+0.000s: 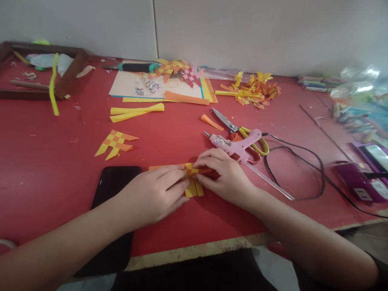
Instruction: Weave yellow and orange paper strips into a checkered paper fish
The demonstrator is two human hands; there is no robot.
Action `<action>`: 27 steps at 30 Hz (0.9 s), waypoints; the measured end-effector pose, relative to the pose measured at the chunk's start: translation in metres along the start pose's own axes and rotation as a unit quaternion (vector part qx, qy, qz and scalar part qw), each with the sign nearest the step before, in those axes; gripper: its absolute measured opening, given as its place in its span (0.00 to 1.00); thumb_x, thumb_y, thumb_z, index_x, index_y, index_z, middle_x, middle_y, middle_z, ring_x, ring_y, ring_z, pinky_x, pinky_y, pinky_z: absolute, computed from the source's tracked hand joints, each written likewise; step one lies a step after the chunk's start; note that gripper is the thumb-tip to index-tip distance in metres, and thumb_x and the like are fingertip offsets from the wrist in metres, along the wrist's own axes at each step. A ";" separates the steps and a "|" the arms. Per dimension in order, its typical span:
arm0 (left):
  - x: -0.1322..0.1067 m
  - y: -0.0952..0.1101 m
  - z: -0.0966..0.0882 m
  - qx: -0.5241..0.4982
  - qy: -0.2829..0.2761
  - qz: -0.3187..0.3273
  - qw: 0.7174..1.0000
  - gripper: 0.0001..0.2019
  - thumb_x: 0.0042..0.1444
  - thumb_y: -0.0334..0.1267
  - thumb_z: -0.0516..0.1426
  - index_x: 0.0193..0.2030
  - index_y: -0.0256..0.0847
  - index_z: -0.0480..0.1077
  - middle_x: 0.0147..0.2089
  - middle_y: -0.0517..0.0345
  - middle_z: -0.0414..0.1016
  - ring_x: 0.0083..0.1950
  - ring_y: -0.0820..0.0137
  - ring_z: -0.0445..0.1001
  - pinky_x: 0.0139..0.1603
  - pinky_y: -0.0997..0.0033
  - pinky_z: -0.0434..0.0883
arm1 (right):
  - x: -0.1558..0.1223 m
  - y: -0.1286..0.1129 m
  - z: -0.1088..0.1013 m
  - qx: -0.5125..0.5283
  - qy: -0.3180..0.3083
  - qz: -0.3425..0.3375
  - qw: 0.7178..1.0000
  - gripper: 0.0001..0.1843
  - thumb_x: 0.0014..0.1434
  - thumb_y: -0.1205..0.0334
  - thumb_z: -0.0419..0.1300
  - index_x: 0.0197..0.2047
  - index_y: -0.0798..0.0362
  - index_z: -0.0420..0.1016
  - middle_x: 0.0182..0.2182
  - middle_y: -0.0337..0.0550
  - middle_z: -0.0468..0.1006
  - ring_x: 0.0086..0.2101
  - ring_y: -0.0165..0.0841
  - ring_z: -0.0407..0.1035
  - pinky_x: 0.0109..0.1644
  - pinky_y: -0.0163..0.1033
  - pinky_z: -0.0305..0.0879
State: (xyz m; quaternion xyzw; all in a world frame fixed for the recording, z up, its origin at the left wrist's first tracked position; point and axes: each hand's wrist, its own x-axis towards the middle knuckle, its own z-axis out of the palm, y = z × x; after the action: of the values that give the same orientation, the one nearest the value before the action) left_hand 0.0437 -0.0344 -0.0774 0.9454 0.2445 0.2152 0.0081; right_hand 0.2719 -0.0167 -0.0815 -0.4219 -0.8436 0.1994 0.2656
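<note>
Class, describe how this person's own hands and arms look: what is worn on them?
The left hand and right hand wear no gloves, and no rings, watch or bracelet can be seen. Both forearms are uncovered. A dark sleeve shows near the right elbow; the left sleeve is out of view.

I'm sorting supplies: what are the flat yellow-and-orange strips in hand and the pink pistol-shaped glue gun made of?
Strips: probably matte paper, with thin, straight-cut edges. Glue gun: likely smooth moulded plastic, given its rounded, evenly pink body.
</note>
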 end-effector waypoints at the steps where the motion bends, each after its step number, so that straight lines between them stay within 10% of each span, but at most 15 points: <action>1: 0.000 0.000 0.000 0.000 0.000 0.000 1.000 0.14 0.67 0.37 0.52 0.45 0.30 0.77 0.45 0.41 0.80 0.46 0.56 0.80 0.46 0.57 0.81 | 0.000 0.000 0.000 -0.002 -0.001 0.001 1.000 0.05 0.58 0.67 0.63 0.39 0.53 0.77 0.39 0.46 0.77 0.41 0.36 0.71 0.47 0.44 0.69; 27: -0.002 0.003 0.001 0.000 -0.040 -0.019 0.999 0.21 0.64 0.42 0.55 0.53 0.23 0.74 0.49 0.36 0.79 0.49 0.48 0.77 0.53 0.44 0.76 | 0.005 -0.002 0.009 -0.004 0.014 0.007 1.000 0.05 0.59 0.68 0.62 0.32 0.52 0.71 0.34 0.42 0.75 0.36 0.34 0.67 0.44 0.42 0.63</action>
State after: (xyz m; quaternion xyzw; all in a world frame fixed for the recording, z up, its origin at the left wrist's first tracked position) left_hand 0.0442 -0.0380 -0.0785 0.9485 0.2618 0.1769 0.0222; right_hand 0.2628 -0.0147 -0.0862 -0.4320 -0.8375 0.1918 0.2743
